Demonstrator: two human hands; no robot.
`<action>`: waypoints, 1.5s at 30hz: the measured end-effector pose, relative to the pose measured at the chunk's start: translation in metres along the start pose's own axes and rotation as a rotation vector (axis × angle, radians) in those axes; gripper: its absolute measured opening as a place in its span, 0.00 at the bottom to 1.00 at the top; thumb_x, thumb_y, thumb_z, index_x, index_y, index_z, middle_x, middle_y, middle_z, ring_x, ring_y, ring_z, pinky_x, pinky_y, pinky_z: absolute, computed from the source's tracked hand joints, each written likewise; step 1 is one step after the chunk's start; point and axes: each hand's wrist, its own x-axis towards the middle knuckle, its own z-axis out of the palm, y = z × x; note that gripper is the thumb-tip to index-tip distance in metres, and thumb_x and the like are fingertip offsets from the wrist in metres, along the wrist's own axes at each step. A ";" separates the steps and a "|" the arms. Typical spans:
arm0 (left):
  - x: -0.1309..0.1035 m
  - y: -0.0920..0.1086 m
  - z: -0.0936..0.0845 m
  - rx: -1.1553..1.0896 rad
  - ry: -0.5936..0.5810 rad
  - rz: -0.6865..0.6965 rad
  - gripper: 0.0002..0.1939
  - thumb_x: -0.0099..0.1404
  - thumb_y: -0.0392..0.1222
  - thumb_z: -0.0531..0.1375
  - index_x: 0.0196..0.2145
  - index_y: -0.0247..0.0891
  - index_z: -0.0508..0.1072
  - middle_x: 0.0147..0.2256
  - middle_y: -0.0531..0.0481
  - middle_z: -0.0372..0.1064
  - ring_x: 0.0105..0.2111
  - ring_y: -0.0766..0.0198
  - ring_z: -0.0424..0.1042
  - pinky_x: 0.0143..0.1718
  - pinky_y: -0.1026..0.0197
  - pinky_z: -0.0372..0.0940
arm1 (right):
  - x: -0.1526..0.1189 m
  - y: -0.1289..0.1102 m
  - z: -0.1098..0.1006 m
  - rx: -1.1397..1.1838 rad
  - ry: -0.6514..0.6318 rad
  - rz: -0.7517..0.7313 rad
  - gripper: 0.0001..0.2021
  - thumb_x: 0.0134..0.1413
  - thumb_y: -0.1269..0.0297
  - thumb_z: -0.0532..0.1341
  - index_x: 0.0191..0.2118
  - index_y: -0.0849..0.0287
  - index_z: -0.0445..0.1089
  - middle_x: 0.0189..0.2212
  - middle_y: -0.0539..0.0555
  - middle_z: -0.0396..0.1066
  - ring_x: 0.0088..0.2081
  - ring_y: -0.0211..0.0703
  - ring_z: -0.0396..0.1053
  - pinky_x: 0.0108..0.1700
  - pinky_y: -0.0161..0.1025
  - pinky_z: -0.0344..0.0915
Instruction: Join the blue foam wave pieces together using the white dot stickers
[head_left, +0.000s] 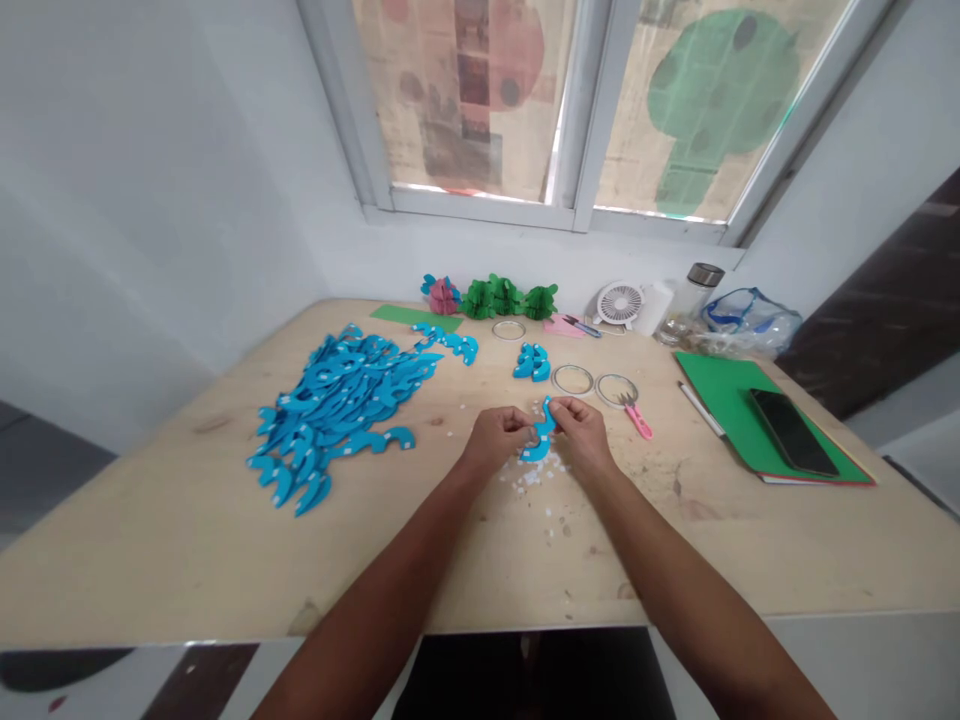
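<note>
Between my two hands is a wavy blue paper cutout point(538, 449) with small white squares on it. My left hand point(496, 437) pinches at its left edge, fingertips close to one white square. My right hand point(580, 430) grips its upper right end between thumb and fingers. Small white paper bits point(531, 474) lie scattered on the table under and in front of the cutout. Just beyond my hands sits a small group of blue cutouts point(532, 362). To the left spreads a large heap of similar blue cutouts point(341, 385), many bearing white squares.
Metal rings point(573, 379) and pink-handled snips point(637, 417) lie beyond my right hand. Farther right are a pen point(701, 408), a green folder point(709, 385) and a phone point(793, 431). Along the wall stand green paper shapes point(501, 297), a white fan point(619, 303) and a bottle point(694, 290).
</note>
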 end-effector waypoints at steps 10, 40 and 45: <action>0.001 -0.001 0.000 0.011 -0.008 0.010 0.01 0.43 0.33 0.61 0.17 0.34 0.71 0.17 0.53 0.69 0.18 0.69 0.65 0.20 0.68 0.60 | 0.000 0.003 0.000 0.010 -0.022 -0.007 0.12 0.39 0.55 0.64 0.25 0.59 0.68 0.17 0.46 0.62 0.21 0.33 0.57 0.24 0.33 0.54; -0.001 0.002 0.000 -0.049 0.002 -0.050 0.01 0.44 0.33 0.61 0.17 0.34 0.71 0.14 0.56 0.65 0.16 0.72 0.61 0.19 0.69 0.57 | -0.001 0.010 0.003 0.047 -0.062 0.006 0.12 0.37 0.55 0.66 0.26 0.59 0.69 0.15 0.45 0.63 0.17 0.32 0.55 0.20 0.32 0.50; -0.003 0.005 0.000 -0.061 -0.006 -0.051 0.01 0.44 0.33 0.60 0.18 0.34 0.72 0.14 0.55 0.66 0.16 0.72 0.62 0.19 0.69 0.56 | 0.000 0.012 0.003 0.047 -0.051 -0.002 0.13 0.37 0.55 0.66 0.26 0.59 0.68 0.16 0.45 0.63 0.17 0.32 0.55 0.20 0.32 0.51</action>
